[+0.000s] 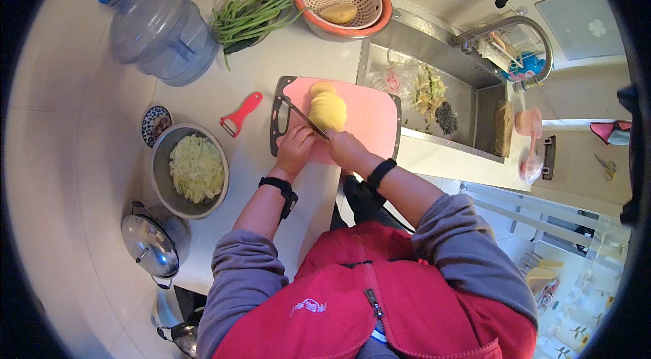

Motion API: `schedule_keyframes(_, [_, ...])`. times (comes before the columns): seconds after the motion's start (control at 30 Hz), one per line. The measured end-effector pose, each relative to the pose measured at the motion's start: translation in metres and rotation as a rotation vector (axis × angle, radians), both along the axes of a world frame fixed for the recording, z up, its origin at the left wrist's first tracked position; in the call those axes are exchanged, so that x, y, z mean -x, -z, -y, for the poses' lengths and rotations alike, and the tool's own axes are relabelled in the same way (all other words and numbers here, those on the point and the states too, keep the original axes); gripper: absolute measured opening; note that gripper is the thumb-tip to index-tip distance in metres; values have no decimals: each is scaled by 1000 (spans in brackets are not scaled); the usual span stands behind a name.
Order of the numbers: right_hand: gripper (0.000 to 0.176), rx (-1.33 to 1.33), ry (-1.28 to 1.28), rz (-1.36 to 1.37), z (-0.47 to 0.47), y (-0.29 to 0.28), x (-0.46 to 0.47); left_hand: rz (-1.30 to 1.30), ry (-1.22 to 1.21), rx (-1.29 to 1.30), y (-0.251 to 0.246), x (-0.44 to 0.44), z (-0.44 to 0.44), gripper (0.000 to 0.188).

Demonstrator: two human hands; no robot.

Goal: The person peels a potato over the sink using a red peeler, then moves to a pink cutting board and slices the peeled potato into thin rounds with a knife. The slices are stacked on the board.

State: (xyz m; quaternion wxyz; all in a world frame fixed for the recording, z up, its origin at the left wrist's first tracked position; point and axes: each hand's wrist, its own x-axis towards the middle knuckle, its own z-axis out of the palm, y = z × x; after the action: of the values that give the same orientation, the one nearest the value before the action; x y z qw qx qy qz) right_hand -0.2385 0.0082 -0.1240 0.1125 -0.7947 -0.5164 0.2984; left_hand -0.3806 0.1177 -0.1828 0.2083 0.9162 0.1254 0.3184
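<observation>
My right hand (348,151) grips the handle of a kitchen knife (305,117), whose blade points away to the upper left. With bent fingers, my left hand (295,148) is at the near side of the blade; whether it pinches anything is hidden. Beyond the blade, peeled potato slices (328,110) lie overlapped in a row on a pink cutting board (368,114) with a dark rim. A red peeler (241,114) rests on the counter left of the board.
Chopped cabbage fills part of a metal bowl (158,176) at left, beside a small patterned dish (148,127) and a lidded pot (152,244). Behind stand a water jug (157,28), green long beans (254,13) and a colander (376,0) holding a potato (338,13). Scraps lie in the sink (465,81).
</observation>
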Motion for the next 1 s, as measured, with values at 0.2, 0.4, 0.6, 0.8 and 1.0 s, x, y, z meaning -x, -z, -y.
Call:
schedule_keyframes(0.2, [16,138,45,71,38,-45,14,13,19,13,15,2,-3,13])
schedule_keyframes(0.4, [18,168,-16,84,56,-65,24,59,-15,22,24,4,-2,12])
schedule_keyframes(0.6, [19,162,-4,58,60,-75,28,60,14,13,32,7,-5,17])
schedule_keyframes(0.8, [21,164,46,9,61,-84,30,66,-4,487,35,5,0,19])
schedule_keyframes(1.0, [20,187,40,17,57,-83,27,79,30,254,21,2,-4,18])
